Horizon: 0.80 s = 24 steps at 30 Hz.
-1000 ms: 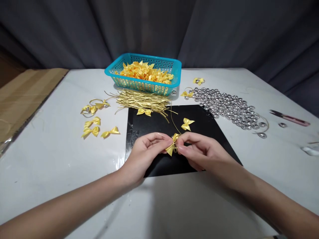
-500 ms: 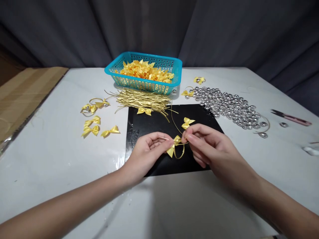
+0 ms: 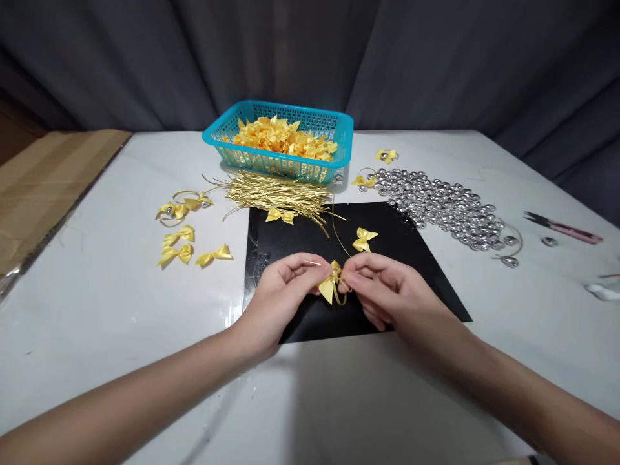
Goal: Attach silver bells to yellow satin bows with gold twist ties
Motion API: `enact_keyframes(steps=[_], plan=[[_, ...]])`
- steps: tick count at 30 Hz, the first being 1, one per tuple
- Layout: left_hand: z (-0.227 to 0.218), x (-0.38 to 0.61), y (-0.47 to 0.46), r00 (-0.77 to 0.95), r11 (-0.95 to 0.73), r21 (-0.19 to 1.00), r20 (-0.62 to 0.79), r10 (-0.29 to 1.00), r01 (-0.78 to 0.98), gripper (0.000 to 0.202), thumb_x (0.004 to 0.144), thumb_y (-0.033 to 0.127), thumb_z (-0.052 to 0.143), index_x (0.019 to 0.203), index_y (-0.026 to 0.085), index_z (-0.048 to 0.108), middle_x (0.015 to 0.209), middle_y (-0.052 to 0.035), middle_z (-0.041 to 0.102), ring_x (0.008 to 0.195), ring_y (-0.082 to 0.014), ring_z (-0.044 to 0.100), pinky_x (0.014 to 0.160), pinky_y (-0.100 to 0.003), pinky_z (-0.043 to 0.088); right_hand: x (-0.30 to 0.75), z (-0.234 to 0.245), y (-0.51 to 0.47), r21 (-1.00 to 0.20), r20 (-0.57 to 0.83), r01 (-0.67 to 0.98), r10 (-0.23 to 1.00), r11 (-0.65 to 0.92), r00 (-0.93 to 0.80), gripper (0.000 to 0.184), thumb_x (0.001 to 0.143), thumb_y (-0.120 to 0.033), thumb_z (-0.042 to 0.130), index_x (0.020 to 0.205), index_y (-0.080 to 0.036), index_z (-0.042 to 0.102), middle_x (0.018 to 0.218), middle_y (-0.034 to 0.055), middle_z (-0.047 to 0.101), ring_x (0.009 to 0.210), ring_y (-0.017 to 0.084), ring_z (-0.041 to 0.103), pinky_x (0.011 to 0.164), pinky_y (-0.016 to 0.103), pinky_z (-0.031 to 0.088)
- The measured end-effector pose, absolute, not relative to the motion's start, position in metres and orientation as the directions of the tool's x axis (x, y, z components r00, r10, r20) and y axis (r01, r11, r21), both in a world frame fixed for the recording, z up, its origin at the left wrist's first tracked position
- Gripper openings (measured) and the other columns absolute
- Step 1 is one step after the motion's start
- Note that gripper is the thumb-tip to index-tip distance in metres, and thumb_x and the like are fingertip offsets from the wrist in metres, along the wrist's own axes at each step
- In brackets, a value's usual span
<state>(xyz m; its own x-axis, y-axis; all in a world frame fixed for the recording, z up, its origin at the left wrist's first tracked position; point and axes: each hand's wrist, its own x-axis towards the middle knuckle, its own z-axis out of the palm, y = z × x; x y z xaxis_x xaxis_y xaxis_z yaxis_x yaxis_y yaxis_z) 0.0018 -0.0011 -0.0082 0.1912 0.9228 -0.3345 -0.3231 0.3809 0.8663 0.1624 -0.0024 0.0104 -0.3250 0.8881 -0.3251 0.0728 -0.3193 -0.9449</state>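
Between my two hands, above the black mat (image 3: 334, 328), is a yellow ribbon bow (image 3: 327, 290) with a gold cord (image 3: 342, 299) looped below it. My left hand (image 3: 290, 284) is closed, thumb and forefinger pinching the bow's left side; a thin cord end pokes out over those fingers. My right hand (image 3: 382, 284) pinches the gold cord close against the bow's right side. Fingertips hide part of the bow's knot. Just beyond my right hand, a loose yellow bow (image 3: 364, 239) lies on the mat.
A blue basket (image 3: 278, 155) of yellow bows stands at the back, with a bundle of gold cords (image 3: 276, 194) before it. Silver beads (image 3: 440, 206) are heaped at the right, near pink-handled cutters (image 3: 564, 227). Several bows (image 3: 177, 255) lie at the left.
My right hand has moved left, up close to my left hand. The cord loop beneath the bow looks smaller, and the bow has turned slightly.
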Motion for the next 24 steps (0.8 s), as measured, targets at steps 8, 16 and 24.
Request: enact_keyframes(steps=[8,16,24], plan=[[-0.009,0.001,0.000,0.161,0.366,0.882,-0.332,0.929,-0.296,0.008,0.074,0.023,0.067,0.071,0.017,0.064,0.070,0.0037,0.059,0.065,-0.0086,0.049,0.064,-0.021,0.036,0.167,0.014,0.004,-0.882,-0.344,-0.198,0.870,-0.428,-0.352,0.011,0.083,-0.028,0.056,0.082,-0.018,0.051,0.073,-0.0038,0.049,0.040,0.002,0.021,0.037,0.018,0.025],[-0.003,-0.001,0.001,0.293,0.356,0.912,-0.291,0.911,-0.202,0.009,0.072,0.023,0.070,0.072,0.015,0.066,0.070,0.0014,0.062,0.066,-0.0094,0.053,0.063,-0.020,0.039,0.166,0.009,0.005,-0.926,0.014,0.361,0.966,0.110,-0.258,0.017,0.077,-0.032,0.066,0.085,-0.018,0.061,0.077,-0.0006,0.052,0.048,0.005,0.033,0.044,0.022,0.027],[0.001,0.004,0.010,0.229,0.322,0.897,-0.260,0.938,-0.303,0.013,0.072,0.027,0.071,0.074,0.016,0.066,0.070,0.0026,0.061,0.067,-0.0084,0.053,0.065,-0.019,0.040,0.159,0.017,0.017,-0.936,0.134,0.278,0.948,0.217,-0.290,0.019,0.078,-0.032,0.065,0.069,-0.016,0.064,0.072,0.0022,0.055,0.059,0.010,0.044,0.051,0.024,0.031]])
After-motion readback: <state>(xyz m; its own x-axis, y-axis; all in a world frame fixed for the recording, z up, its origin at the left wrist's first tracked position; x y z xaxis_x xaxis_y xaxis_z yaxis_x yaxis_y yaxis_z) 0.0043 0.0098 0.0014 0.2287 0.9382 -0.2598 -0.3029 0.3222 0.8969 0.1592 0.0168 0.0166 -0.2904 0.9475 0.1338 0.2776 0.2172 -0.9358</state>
